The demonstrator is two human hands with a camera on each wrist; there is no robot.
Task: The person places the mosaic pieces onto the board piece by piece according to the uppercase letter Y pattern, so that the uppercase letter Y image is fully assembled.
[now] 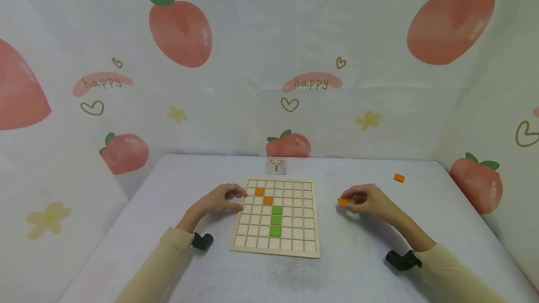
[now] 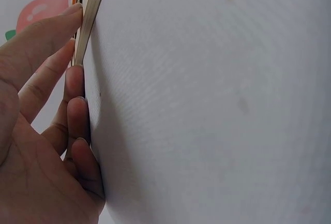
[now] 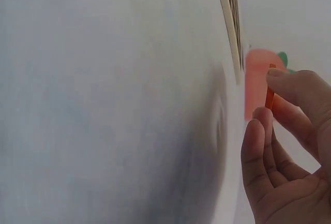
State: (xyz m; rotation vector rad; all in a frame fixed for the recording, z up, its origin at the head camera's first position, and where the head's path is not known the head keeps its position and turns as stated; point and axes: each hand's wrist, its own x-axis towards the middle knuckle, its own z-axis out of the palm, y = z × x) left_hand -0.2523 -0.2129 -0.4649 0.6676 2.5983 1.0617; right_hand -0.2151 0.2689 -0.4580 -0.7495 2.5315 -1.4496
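Note:
A wooden grid board [image 1: 297, 254] lies flat on the table. Two orange tiles [image 1: 259, 191] form a diagonal toward three green tiles [image 1: 275, 220] stacked in one column. At the board's left edge, my left hand [image 1: 222, 198] touches the frame with thumb and fingertips; the left wrist view shows the thumb and a finger against the board's rim [image 2: 92, 14]. To the right of the board, my right hand [image 1: 365, 198] pinches an orange tile [image 3: 270, 90] between thumb and fingertips, apart from the board and above the table.
Another orange tile [image 1: 399, 178] lies at the table's back right. Behind the board, a small printed pattern card [image 1: 276, 166] lies near the back edge. A fruit-print cloth [image 1: 236, 116] hangs behind the white table [image 1: 202, 279].

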